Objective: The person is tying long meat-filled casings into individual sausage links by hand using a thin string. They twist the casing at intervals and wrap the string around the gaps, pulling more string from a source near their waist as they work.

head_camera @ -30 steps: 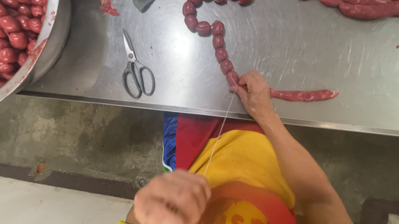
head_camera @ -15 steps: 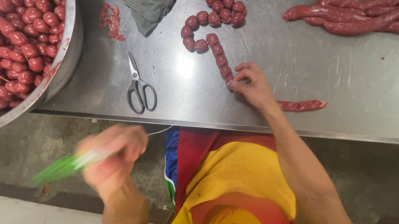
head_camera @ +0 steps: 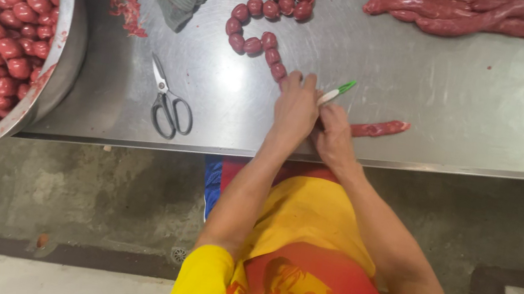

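Green-tipped tool (head_camera: 336, 93) pointing up-right

My left hand (head_camera: 295, 107) has come up from below the table (head_camera: 484, 95) edge onto the sausage chain (head_camera: 268, 47), now touching my right hand (head_camera: 334, 133), bringing the green-tipped tool (head_camera: 336, 93) with it.

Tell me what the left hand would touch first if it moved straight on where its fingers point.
Probably the chain of small sausage links: the left hand points up the steel table, and its fingertips already lie near the last link.
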